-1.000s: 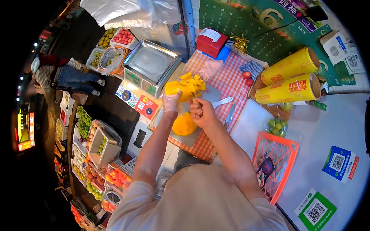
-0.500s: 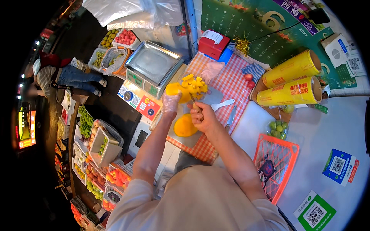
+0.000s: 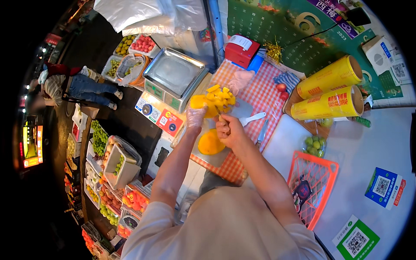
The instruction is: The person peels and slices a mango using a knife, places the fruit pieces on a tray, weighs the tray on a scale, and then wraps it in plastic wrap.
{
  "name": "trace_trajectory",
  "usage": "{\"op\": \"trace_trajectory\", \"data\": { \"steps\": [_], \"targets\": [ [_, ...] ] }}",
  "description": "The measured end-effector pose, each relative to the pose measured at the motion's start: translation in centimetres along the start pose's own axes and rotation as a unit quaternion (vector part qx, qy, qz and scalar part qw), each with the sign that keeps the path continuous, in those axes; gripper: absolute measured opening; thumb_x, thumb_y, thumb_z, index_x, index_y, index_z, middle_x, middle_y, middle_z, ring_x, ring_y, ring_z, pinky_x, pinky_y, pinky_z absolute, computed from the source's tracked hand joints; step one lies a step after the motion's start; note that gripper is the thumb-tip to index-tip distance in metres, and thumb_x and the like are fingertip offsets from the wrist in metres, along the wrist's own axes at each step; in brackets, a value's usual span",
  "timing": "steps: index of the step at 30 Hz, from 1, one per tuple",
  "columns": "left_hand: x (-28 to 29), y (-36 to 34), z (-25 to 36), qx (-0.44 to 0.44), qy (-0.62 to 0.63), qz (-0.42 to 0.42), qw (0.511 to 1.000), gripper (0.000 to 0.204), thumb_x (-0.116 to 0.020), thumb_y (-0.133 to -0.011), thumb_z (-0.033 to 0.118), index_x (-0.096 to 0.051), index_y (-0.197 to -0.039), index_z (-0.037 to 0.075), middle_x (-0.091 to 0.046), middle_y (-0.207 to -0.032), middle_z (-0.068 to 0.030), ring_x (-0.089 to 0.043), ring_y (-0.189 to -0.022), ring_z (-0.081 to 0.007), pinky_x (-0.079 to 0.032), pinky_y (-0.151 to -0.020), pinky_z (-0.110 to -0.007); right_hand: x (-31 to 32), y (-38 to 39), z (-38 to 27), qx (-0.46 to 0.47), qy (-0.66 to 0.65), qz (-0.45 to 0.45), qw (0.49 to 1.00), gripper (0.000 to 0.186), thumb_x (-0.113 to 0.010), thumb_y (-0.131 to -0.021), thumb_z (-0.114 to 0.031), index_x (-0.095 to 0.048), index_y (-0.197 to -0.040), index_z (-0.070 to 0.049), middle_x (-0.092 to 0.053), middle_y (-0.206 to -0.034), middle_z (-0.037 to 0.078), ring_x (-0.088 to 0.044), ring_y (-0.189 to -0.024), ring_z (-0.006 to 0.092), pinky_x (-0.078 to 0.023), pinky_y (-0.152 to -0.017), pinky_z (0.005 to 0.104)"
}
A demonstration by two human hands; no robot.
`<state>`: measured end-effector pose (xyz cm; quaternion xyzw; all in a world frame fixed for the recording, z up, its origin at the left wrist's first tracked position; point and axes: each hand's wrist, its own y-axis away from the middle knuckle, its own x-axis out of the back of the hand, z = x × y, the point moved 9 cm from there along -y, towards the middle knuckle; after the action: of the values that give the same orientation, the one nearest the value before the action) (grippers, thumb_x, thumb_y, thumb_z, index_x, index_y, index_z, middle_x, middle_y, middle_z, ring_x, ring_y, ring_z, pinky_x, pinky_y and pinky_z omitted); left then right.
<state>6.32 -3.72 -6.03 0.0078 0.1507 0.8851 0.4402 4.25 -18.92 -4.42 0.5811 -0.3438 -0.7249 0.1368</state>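
As the left hand (image 3: 196, 116) is clamping its fingers on yellow fruit (image 3: 200, 102) over the counter (image 3: 265, 94), the right hand (image 3: 231, 131) is gripping a knife (image 3: 219, 113). Slippery fruit could be sending the knife into the left hand.

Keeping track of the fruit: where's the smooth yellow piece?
In the head view, the smooth yellow piece lies left of the right hand, below the cut fruit.

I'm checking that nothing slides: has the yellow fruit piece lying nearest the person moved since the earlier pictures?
No, not visibly: the yellow fruit piece keeps its place relative to the silver-topped scale.
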Motion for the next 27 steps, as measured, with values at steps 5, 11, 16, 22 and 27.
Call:
{"op": "trace_trajectory", "data": {
  "steps": [5,11,16,22,27],
  "targets": [
    [-0.7,0.7,0.7,0.003,-0.015,-0.01,1.0,0.031,-0.069,-0.087,0.002,-0.061,-0.116,0.006,-0.067,-0.105,-0.0026,-0.064,-0.093,-0.0143,-0.052,-0.083,-0.031,-0.1,-0.8,-0.7,0.018,-0.026,0.023,0.999,0.027,-0.049,-0.1,-0.028,-0.056,-0.103,-0.002,-0.051,-0.067,-0.003,-0.04,-0.044,0.0041,-0.026,-0.041,0.0215],
    [-0.1,-0.6,0.1,-0.01,-0.02,-0.006,1.0,0.025,-0.069,-0.088,0.005,-0.062,-0.112,0.006,-0.068,-0.101,-0.0031,-0.064,-0.089,-0.0141,-0.052,-0.08,-0.031,-0.8,-0.2,-0.6,0.016,-0.005,0.024,1.0,0.027,-0.047,-0.101,-0.027,-0.055,-0.105,-0.001,-0.05,-0.066,-0.003,-0.04,-0.044,0.004,-0.026,-0.041,0.0214],
    [-1.2,0.0,0.7,-0.008,-0.039,-0.018,0.999,0.026,-0.07,-0.088,0.007,-0.062,-0.112,0.006,-0.068,-0.101,-0.0031,-0.064,-0.088,-0.0142,-0.052,-0.08,-0.031,-0.8,-0.4,-1.2,0.017,-0.032,0.03,0.999,0.027,-0.048,-0.101,-0.025,-0.053,-0.107,0.0,-0.049,-0.065,-0.004,-0.04,-0.044,0.0038,-0.026,-0.04,0.0206],
    [-1.3,0.7,0.6,-0.002,-0.032,-0.033,0.999,0.027,-0.071,-0.086,0.005,-0.062,-0.112,0.005,-0.069,-0.099,-0.003,-0.064,-0.087,-0.0142,-0.052,-0.079,-0.03,-0.6,-0.5,-1.2,0.024,-0.044,0.043,0.998,0.029,-0.048,-0.101,-0.024,-0.052,-0.111,0.002,-0.047,-0.064,-0.005,-0.039,-0.043,0.0036,-0.025,-0.038,0.0202],
    [-0.4,0.3,-0.3,0.002,-0.093,-0.023,0.995,0.029,-0.071,-0.084,0.002,-0.062,-0.112,0.005,-0.068,-0.098,-0.0021,-0.064,-0.086,-0.0139,-0.052,-0.078,-0.03,-2.1,-0.1,0.0,-0.021,-0.018,-0.049,0.998,0.03,-0.05,-0.1,-0.026,-0.054,-0.107,0.003,-0.05,-0.065,-0.004,-0.039,-0.043,0.004,-0.026,-0.04,0.0204]
  ]
}}
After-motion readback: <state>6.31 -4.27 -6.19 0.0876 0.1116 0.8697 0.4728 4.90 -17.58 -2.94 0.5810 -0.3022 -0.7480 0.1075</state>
